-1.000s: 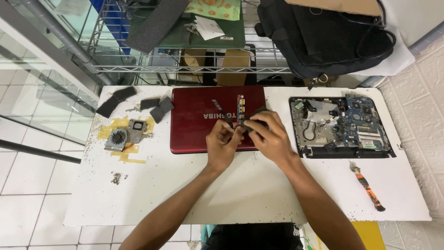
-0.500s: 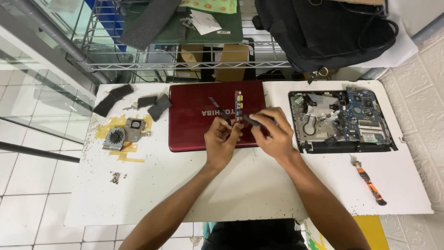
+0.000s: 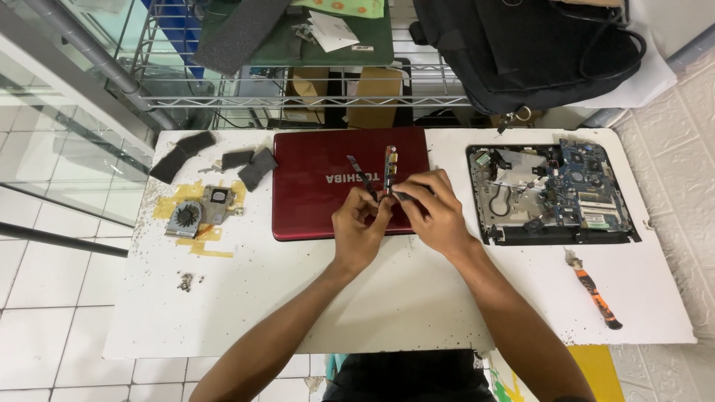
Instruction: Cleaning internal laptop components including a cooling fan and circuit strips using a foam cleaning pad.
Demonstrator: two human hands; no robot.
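Behind my table, two brown cardboard boxes (image 3: 376,95) stand on the wire shelf. Above them a white printed paper slip (image 3: 333,31) lies on a green board. I see no screens.

The laptop lid (image 3: 320,186) in the middle is dark red plastic, smooth and a bit shiny. The table (image 3: 246,298) is white and matt, with small dark crumbs on it. At the left, the fan part (image 3: 195,212) looks like dull grey metal, and the dark pads (image 3: 179,155) beyond it look soft and matt. At the right, the open laptop base (image 3: 555,195) shows a blue board, shiny silver metal and black plastic. The small tool (image 3: 594,292) near it has an orange and black handle. At the far side, the bag (image 3: 536,52) is black cloth, and the rack (image 3: 298,97) is shiny metal wire.
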